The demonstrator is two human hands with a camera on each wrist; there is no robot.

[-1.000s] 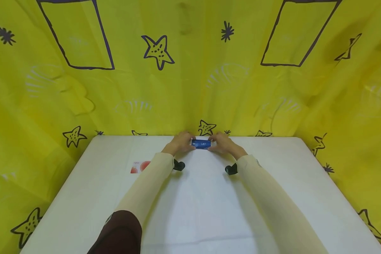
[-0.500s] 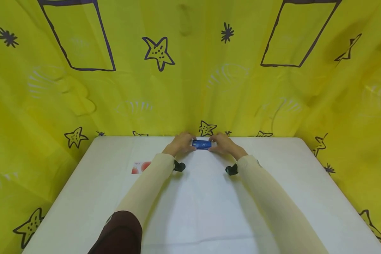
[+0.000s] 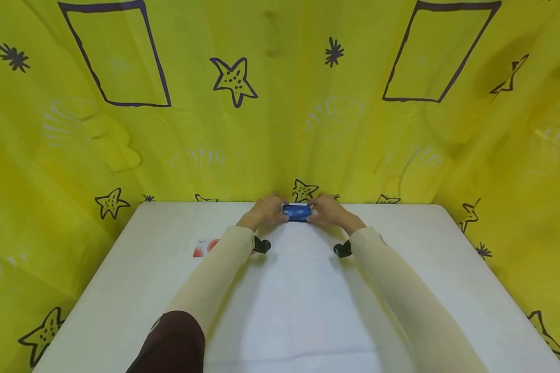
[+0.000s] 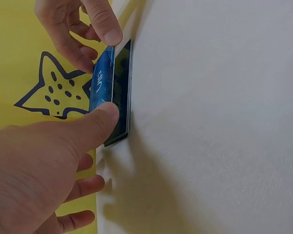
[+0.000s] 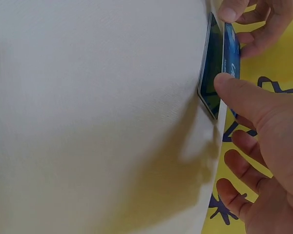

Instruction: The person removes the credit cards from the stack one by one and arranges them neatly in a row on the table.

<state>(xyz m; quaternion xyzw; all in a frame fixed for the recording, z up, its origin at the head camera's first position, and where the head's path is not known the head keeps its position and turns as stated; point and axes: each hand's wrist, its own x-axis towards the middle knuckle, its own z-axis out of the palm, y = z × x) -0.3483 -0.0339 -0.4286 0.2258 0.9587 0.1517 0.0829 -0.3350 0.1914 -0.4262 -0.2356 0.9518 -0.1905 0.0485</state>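
A blue card (image 3: 297, 213) lettered "VIP" is held between both hands at the far edge of the white table. My left hand (image 3: 267, 211) pinches its left end, with the thumb on the near side. The right hand (image 3: 329, 211) pinches the other end the same way. In the left wrist view the card (image 4: 103, 80) is tilted above a dark, thin rectangular piece (image 4: 122, 83) with a pale layered edge, lying on the table. That dark piece (image 5: 211, 63) also shows in the right wrist view, close beside the card; what it is cannot be told.
A red and white printed card (image 3: 205, 247) lies on the table (image 3: 298, 295), partly covered by the left forearm. Black wrist-worn pieces (image 3: 262, 245) stick out from both sleeves. A yellow patterned curtain (image 3: 280, 129) stands behind the table and along both sides.
The head view has shifted slightly, so everything sits a little lower in it. Both hands keep their hold on the blue card in nearly the same place.
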